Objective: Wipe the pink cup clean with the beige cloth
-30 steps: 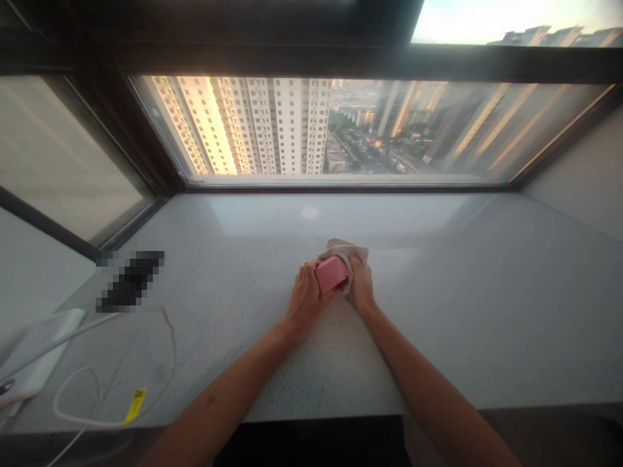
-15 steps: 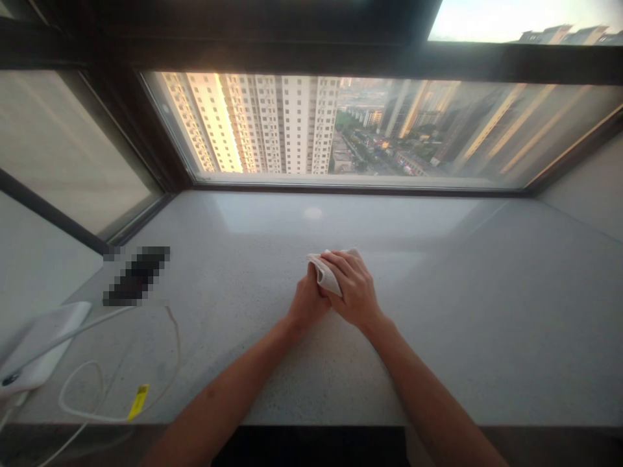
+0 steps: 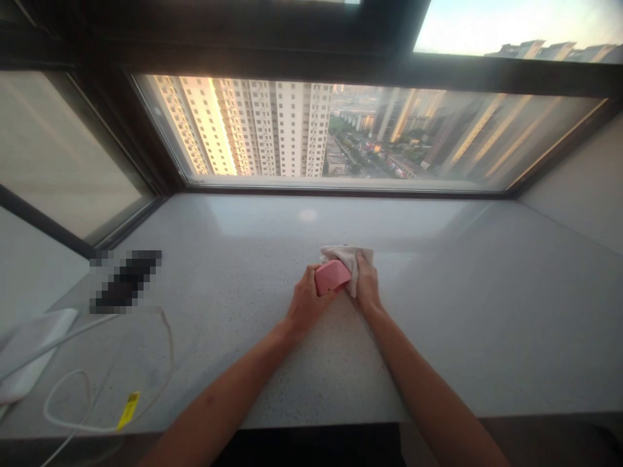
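Observation:
A small pink object (image 3: 333,277) with angled faces is in my left hand (image 3: 306,299), whose fingers are wrapped round its left side and underside. Just to the right, my right hand (image 3: 368,282) grips a whitish cloth (image 3: 348,253), with the thumb on top and the other fingers mostly hidden. The cloth lies against the back and right side of the pink object. Both hands are over the middle of the pale speckled sill (image 3: 272,240).
A white device (image 3: 36,357) lies at the left edge with a white cable (image 3: 171,344) looping from it, bearing a yellow tag (image 3: 129,410). Behind it is a pixelated dark object (image 3: 126,282). A dark window frame (image 3: 341,192) borders the sill's back.
The pink object, hidden under the cloth and fingers before, now shows. My right hand has drawn the cloth back and to the right off it. The view has shifted slightly.

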`<state>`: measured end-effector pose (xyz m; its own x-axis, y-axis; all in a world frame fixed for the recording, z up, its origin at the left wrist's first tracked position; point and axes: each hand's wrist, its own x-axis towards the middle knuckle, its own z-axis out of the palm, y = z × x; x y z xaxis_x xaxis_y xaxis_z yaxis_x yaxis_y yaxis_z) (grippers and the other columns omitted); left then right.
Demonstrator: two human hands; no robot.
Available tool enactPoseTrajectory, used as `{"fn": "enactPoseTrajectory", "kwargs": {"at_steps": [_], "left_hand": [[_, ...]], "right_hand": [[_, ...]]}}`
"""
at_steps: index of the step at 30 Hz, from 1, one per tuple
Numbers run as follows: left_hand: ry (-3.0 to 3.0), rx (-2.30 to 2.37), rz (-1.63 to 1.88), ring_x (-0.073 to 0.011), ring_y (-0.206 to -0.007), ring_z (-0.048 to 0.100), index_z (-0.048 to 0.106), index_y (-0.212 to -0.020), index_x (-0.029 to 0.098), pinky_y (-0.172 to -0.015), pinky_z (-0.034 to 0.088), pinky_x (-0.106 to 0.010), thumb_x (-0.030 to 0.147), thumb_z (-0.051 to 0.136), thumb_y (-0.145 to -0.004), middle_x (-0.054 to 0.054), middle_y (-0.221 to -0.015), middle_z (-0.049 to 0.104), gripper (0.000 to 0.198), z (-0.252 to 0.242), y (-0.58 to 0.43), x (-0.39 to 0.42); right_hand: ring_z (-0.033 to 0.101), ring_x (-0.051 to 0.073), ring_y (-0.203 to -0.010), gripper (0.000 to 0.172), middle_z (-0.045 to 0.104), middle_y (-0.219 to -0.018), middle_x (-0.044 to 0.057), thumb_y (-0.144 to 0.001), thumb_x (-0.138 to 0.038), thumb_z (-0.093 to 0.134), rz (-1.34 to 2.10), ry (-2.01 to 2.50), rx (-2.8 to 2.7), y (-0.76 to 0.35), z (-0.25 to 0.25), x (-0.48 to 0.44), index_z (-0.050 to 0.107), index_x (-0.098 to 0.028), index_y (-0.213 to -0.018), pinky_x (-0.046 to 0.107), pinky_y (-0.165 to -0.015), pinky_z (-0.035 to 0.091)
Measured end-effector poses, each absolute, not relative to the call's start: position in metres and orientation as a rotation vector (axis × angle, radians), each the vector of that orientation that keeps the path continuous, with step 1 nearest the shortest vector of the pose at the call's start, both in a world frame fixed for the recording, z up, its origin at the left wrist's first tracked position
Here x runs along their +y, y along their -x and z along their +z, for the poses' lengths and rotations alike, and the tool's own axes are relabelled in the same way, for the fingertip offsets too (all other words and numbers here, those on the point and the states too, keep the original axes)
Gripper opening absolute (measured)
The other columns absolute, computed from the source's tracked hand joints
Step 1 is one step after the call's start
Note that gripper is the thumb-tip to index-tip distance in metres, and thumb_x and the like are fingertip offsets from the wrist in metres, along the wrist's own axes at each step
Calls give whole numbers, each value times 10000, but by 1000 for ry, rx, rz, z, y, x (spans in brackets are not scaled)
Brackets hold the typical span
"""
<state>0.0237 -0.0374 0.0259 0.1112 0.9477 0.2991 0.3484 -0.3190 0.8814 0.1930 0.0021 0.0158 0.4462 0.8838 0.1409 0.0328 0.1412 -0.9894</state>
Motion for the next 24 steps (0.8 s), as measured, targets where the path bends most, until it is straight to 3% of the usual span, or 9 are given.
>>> {"fn": "enactPoseTrajectory", "kwargs": {"at_steps": [2,5,7,10,12,14,18,21,24], "left_hand": [[-1756,1291,1193,-188,-890,713,573,-1260,229,-802,557,-306,319,833,-871,-47,-1090,756,477,27,-24,-38],[-1757,1312,1191,-197,-878,718,574,-1269,232,-801,576,-324,316,830,-872,-48,-1075,757,480,24,-26,-36],[-1778,1291,1201,-221,-915,733,589,-1240,229,-840,600,-368,257,765,-910,-66,-1087,763,374,21,-25,-34],[-1812,1260,1200,-269,-1008,747,619,-1147,225,-915,609,-425,165,671,-933,-102,-1121,767,228,19,-25,-32],[-1776,1291,1187,-275,-996,750,615,-1164,231,-889,606,-412,178,688,-925,-90,-1117,768,255,20,-25,-33],[-1729,1334,1185,-255,-973,748,590,-1233,243,-865,595,-379,203,736,-903,-62,-1120,765,363,24,-27,-35],[-1737,1314,1216,-218,-1024,731,558,-1270,256,-917,571,-347,238,805,-861,-42,-1183,751,478,28,-30,-38],[-1751,1297,1231,-213,-1005,730,559,-1250,249,-894,566,-336,257,802,-870,-49,-1167,748,451,28,-29,-38],[-1760,1326,1222,-224,-1007,730,558,-1258,240,-891,568,-346,262,803,-873,-66,-1165,748,457,27,-27,-39]], "right_hand": [[760,316,-957,663,803,-1011,151,-1009,-720,489,523,1339,-837,-191,27,-6,789,-137,-1107,427,-847,584],[705,370,-1250,540,752,-1302,204,-1063,-557,514,139,1229,-1105,-181,43,-26,712,-159,-1370,535,-1052,551],[606,378,-1422,517,684,-1479,175,-1052,-431,560,-10,1075,-1550,-170,51,-40,618,-231,-1525,598,-1195,463],[546,375,-1487,536,675,-1531,109,-1029,-334,574,-51,991,-1986,-155,55,-48,592,-295,-1563,633,-1289,343],[593,358,-1423,448,719,-1468,106,-1051,-342,535,28,1063,-1924,-153,54,-44,672,-279,-1473,597,-1255,385],[690,329,-1242,404,785,-1306,124,-1083,-423,481,240,1176,-1693,-158,48,-32,763,-237,-1304,522,-1117,506],[714,266,-843,601,801,-898,90,-1004,-695,505,800,1372,-1117,-179,27,-6,798,-170,-986,379,-781,568],[694,244,-803,633,785,-828,52,-875,-787,628,966,1366,-941,-191,18,2,784,-176,-928,332,-714,551],[712,269,-808,672,768,-798,75,-920,-795,576,827,1376,-860,-192,23,-7,780,-155,-937,370,-731,568]]}}
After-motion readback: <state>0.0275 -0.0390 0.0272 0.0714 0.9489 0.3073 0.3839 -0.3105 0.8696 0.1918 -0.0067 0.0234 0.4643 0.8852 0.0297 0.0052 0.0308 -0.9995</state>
